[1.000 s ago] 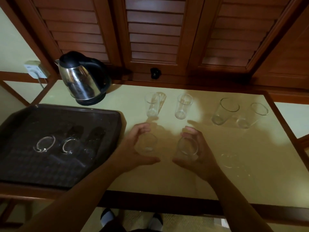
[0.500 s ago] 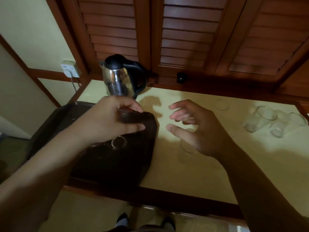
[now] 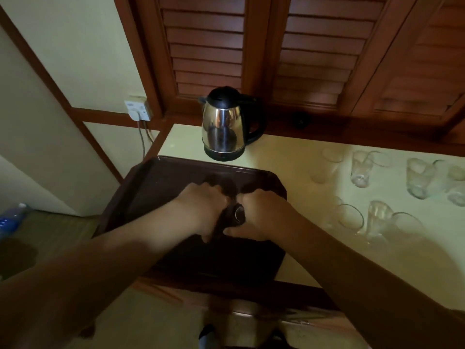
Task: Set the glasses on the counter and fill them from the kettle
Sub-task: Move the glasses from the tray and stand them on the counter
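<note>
— Reading any labels from where you stand? The small white wall socket (image 3: 138,108) at the back left has a dark mark on its face, but it is too small to make out.

— None. The stainless-steel electric kettle with the black lid and handle (image 3: 225,124) shows only reflections on its body, no readable brand. It stands upright on its black base at the back of the pale yellow counter (image 3: 297,172), just behind the dark brown plastic tray (image 3: 151,187).

— And your hands?

— Both are down over the middle of that tray, side by side and nearly touching. Your left hand (image 3: 201,205) is curled downward; what it grips is hidden beneath it, so you cannot tell. Your right hand (image 3: 261,212) is curled around a clear drinking glass (image 3: 239,213), whose round rim shows between the two hands.

— Anything around you?

— The other clear glasses (image 3: 362,170) stand on the counter to your right, well apart from the tray: a back row near the brown louvred wooden doors (image 3: 314,51) and a nearer group (image 3: 377,217) by the counter's front. Nothing lies between the kettle and your hands. A blue-capped plastic bottle (image 3: 12,217) lies on the floor at far left.
</note>
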A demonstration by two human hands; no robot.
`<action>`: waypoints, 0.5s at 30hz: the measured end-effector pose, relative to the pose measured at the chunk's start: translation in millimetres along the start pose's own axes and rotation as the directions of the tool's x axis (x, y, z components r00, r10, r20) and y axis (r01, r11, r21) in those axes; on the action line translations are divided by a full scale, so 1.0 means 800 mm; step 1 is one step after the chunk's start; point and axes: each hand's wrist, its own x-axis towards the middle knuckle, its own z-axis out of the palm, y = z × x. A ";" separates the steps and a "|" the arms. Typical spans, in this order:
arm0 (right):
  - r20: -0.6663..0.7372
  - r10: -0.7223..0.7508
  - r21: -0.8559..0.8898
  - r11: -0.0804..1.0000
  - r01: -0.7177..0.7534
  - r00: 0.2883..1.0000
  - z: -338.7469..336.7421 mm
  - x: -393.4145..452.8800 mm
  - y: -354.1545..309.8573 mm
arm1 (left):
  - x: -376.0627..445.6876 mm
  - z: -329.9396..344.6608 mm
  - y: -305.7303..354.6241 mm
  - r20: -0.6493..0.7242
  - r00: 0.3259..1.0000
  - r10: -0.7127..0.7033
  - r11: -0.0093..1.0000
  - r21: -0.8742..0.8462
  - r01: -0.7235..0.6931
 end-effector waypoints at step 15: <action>0.075 0.270 0.995 -0.081 -0.055 0.960 0.007 -0.052 0.044 | -0.026 0.103 -0.139 -0.189 0.937 -0.295 -0.112 -0.967 -0.230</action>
